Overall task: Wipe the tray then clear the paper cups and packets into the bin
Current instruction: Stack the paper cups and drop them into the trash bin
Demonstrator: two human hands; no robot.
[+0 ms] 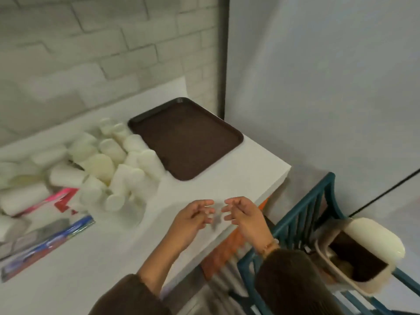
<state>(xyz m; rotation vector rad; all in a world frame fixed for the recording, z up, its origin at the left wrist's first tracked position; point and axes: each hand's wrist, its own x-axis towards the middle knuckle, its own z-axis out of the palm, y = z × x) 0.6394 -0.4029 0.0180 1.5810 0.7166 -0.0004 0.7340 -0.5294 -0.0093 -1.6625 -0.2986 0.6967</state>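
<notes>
Tray well beyond left hand and right hand; both empty, fingers loosely curled

Light looks soft and flat from my end, a bit dim and grey, no glare. I'm getting heavy motion blur: the paper cups smear together and the packets are unreadable. The left hand and right hand drop just a faint shadow on the desk. The wide lens bends the brick wall.
</notes>
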